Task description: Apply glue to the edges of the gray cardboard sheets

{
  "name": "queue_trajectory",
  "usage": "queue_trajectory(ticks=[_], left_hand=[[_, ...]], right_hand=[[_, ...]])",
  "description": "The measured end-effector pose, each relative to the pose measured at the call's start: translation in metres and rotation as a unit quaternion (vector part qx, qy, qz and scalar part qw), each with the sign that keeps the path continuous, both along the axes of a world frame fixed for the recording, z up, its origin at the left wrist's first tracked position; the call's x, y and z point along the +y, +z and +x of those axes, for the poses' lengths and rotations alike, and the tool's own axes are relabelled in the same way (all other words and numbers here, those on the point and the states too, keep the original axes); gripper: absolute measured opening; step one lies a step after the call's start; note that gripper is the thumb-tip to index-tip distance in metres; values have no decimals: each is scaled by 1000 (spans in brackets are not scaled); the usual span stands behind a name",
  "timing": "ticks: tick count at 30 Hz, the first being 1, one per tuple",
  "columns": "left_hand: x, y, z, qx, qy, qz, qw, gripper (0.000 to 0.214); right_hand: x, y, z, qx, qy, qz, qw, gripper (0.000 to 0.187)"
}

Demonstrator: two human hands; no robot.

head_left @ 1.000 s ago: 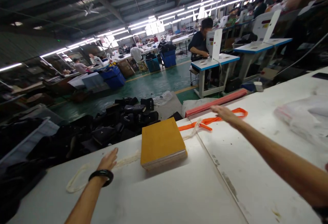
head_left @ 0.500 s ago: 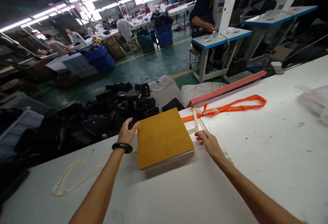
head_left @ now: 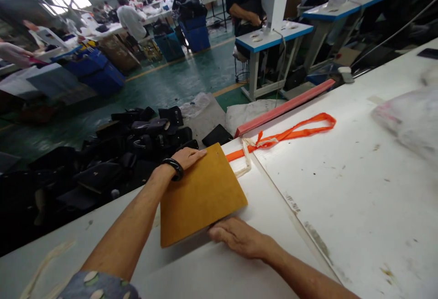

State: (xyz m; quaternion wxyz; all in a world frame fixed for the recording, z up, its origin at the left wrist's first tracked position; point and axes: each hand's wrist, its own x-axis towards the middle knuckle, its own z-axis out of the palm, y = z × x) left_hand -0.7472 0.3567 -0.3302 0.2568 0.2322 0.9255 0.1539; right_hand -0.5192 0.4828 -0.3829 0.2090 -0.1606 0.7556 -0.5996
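A flat yellow-brown board (head_left: 200,194) lies on the white table (head_left: 342,189) near its far edge. My left hand (head_left: 186,157), with a black bracelet at the wrist, rests on the board's far left corner with fingers laid along its edge. At the board's near edge my right hand (head_left: 239,239) lies flat on the table, fingertips against or under the board. An orange strap (head_left: 294,130) lies just beyond the board, knotted to a cream cord (head_left: 244,162).
A red bar (head_left: 284,106) runs along the table's far edge. A clear plastic bag (head_left: 410,116) lies at the right. Black bags (head_left: 137,139) are piled on the floor beyond the table. A person sits at a blue-edged machine table (head_left: 273,32) further back.
The view tipped down and I drew closer to the board. My left hand slid onto its far corner. My right hand came back from the strap to the board's near edge.
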Motion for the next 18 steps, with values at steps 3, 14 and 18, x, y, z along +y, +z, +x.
queue_trajectory(ticks=[3, 14, 18], left_hand=[[-2, -1, -1, 3, -1, -8, 1000, 45], [2, 17, 4, 83, 18, 61, 995, 45], [5, 50, 46, 190, 57, 131, 971, 48]], right_hand=[[2, -5, -3, -12, -13, -16, 1000, 33], [24, 6, 28, -44, 44, 35, 997, 23], [69, 10, 116, -128, -33, 83, 988, 22]])
